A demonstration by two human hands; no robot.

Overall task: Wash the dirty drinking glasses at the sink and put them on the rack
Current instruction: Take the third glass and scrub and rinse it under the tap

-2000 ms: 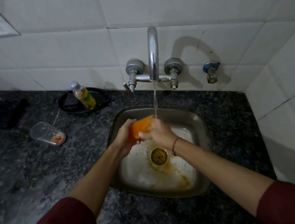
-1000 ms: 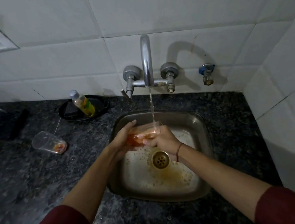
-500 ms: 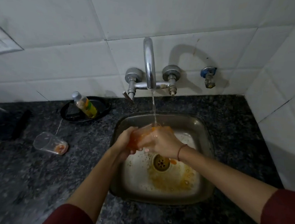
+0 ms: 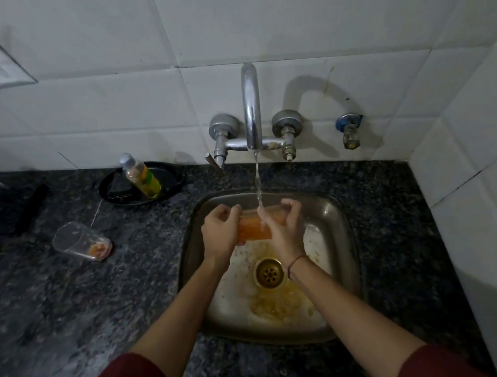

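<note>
A clear drinking glass (image 4: 254,229) tinted orange lies sideways over the steel sink (image 4: 347,234), under the running stream from the tap (image 4: 250,108). My left hand (image 4: 218,230) grips its base end. My right hand (image 4: 282,229) curls over its open end, fingers round the rim. A second dirty glass (image 4: 79,242) with orange residue lies on its side on the dark counter, left of the sink. No rack is in view.
Orange residue stains the sink floor around the brass drain (image 4: 269,271). A soap bottle (image 4: 141,175) leans in a black dish (image 4: 171,176) behind the counter glass. A dark object (image 4: 8,208) sits at far left. Tiled walls close the back and right.
The glass has stayed under the stream while both hands turned and rubbed it; its orange contents have thinned, and more orange liquid has run to the drain. The view shifted slightly.
</note>
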